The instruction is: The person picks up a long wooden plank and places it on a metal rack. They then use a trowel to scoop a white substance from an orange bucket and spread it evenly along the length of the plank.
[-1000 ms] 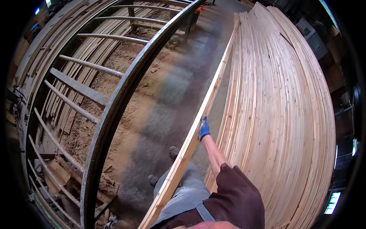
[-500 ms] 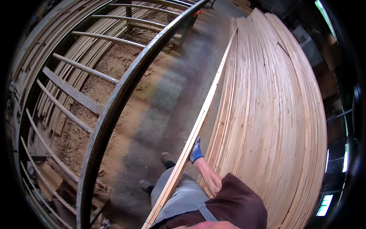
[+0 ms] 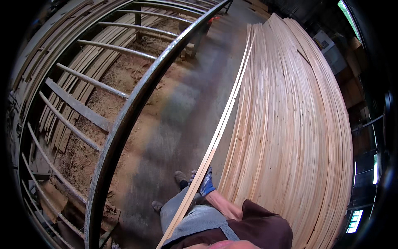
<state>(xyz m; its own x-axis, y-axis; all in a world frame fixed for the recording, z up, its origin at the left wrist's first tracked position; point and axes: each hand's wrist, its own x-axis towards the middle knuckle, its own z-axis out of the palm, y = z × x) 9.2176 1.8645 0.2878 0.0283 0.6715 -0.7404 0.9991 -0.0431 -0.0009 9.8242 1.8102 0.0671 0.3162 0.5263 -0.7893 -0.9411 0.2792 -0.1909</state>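
Note:
My right hand (image 3: 205,185), in a blue glove, grips a long pale wooden plank (image 3: 226,116) on its edge. The plank runs from beside my legs at the bottom up to the far end of a big stack of similar planks (image 3: 290,124). It lies along the stack's left side. My forearm and dark sleeve come in from the lower right. My left hand is out of sight.
A curved-looking grey metal rack (image 3: 124,120) with cross bars stands on the left, with more planks and sawdust behind it. A concrete floor strip (image 3: 182,108) runs between the rack and the stack. My shoes (image 3: 180,177) stand on it.
My gloved right hand has moved down the plank toward my body. The plank has moved nearer the stack's left side.

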